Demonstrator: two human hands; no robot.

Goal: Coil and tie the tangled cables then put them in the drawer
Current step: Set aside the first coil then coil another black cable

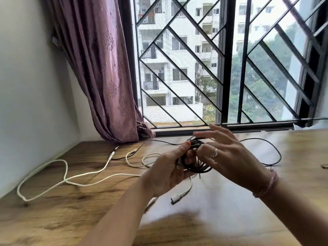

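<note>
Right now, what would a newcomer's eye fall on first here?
Centre frame, the left hand grips a black coil above the wooden table, while the right hand works at it with fingers spread. A white cable sprawls loose across the table to the left. Behind, a barred window and purple curtain fill the background.

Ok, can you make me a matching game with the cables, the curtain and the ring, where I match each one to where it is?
Things:
1. coiled black cable
2. long white cable
3. purple patterned curtain
4. thin silver ring

Places:
A. hanging at the window's left side
B. on a finger of the right hand
C. held in the left hand
D. lying loose on the wooden table

Pairs: 1-C, 2-D, 3-A, 4-B
</note>
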